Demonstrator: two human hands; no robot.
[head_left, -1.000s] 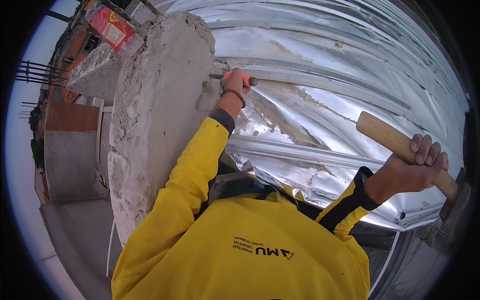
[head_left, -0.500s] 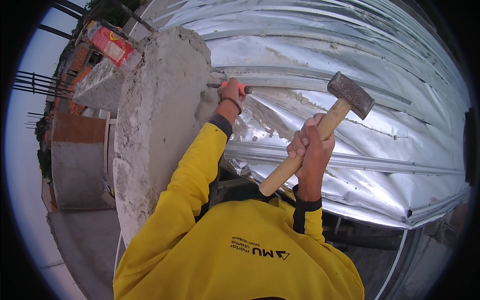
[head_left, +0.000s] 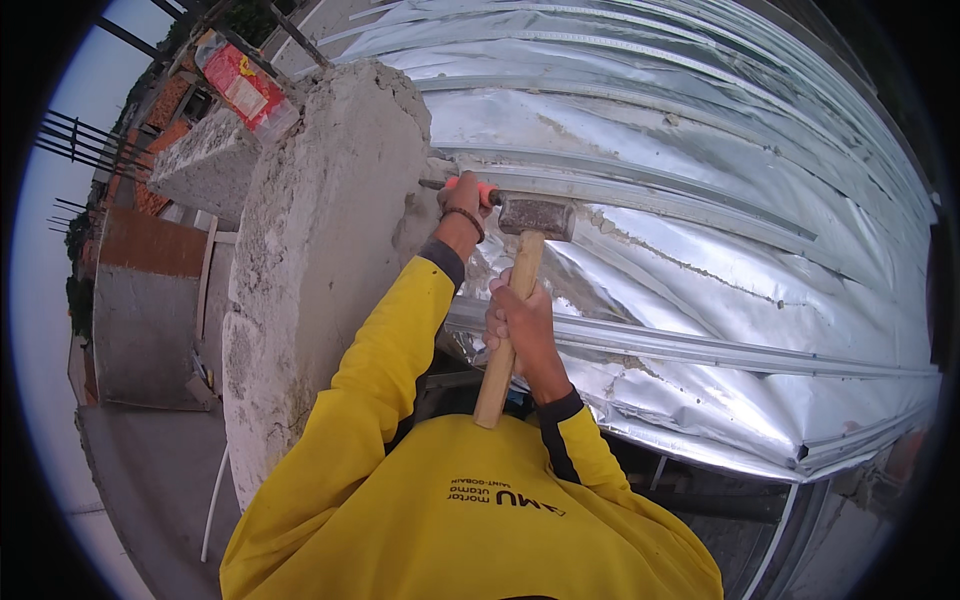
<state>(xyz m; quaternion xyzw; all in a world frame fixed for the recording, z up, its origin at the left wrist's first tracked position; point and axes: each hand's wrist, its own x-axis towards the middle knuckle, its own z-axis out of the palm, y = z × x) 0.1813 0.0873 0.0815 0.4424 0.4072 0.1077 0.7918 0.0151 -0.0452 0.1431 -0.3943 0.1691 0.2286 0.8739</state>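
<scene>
My left hand (head_left: pixel 461 207) is closed round the orange-red grip of a chisel (head_left: pixel 487 192). The chisel's dark metal tip points left at the rough grey concrete wall (head_left: pixel 318 230), where a patch of the face is chipped. My right hand (head_left: pixel 524 322) grips the wooden handle of a club hammer (head_left: pixel 527 262). Its worn, blocky steel head is right beside the butt end of the chisel; whether the two touch I cannot tell.
To the right spreads crinkled silver foil sheeting (head_left: pixel 690 290) crossed by long metal battens (head_left: pixel 640 338). A red packet (head_left: pixel 243 88) lies atop the wall at the far left. Thin dark rods (head_left: pixel 90 145) jut out beyond, near a grey and brown panel (head_left: pixel 148 320).
The hammer has swung left and down, from a raised position off to the right, to the chisel's butt. My left hand keeps its hold on the chisel; the view has shifted slightly.
</scene>
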